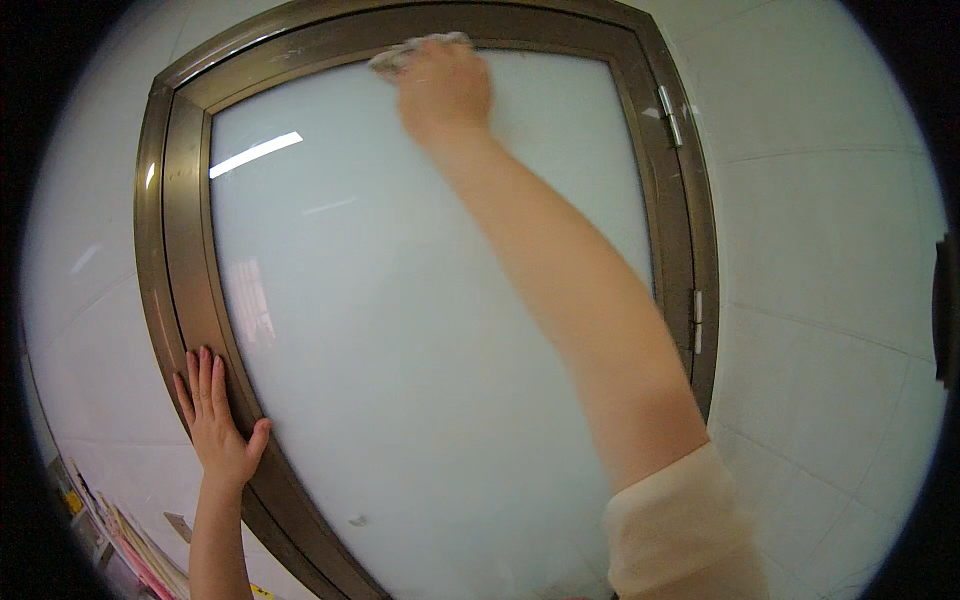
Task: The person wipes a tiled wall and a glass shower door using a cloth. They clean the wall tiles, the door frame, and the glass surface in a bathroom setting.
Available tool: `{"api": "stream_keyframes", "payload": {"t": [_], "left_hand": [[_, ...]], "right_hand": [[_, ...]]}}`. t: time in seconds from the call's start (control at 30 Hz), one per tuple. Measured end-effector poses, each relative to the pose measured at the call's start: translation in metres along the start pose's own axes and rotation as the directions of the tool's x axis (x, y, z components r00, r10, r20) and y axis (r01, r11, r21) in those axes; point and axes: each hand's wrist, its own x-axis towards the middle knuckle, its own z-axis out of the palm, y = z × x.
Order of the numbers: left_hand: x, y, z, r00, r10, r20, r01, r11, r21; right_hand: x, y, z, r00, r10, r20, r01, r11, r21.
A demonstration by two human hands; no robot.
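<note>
Before me stands a door with a frosted glass panel set in a bronze-coloured metal frame. My right hand is raised to the top of the panel and grips a pale crumpled cloth. The cloth lies where the glass meets the upper rail, and part of it is hidden behind the fingers. Lower down on the left, my left hand is spread flat against the frame's side stile, holding nothing. My right forearm crosses the panel's right side.
Two metal hinges, an upper one and a lower one, sit on the right edge. Tiled wall flanks the frame on both sides. Long thin items, some pink, lean at the lower left. Light reflects off the glass.
</note>
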Motion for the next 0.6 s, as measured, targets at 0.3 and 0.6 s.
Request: {"api": "stream_keyframes", "payload": {"t": [0.3,0.6], "left_hand": [[-0.003,-0.003,0.007,1.000,0.010,-0.009,-0.010,0.999,0.048],[-0.003,-0.003,0.009,1.000,0.010,0.009,-0.011,0.996,0.094]], "right_hand": [[-0.003,0.095,-0.019,0.906,-0.345,0.247,0.297,0.931,0.211],[0.000,0.255,-0.036,0.965,0.260,-0.019,-0.260,0.957,-0.125]]}}
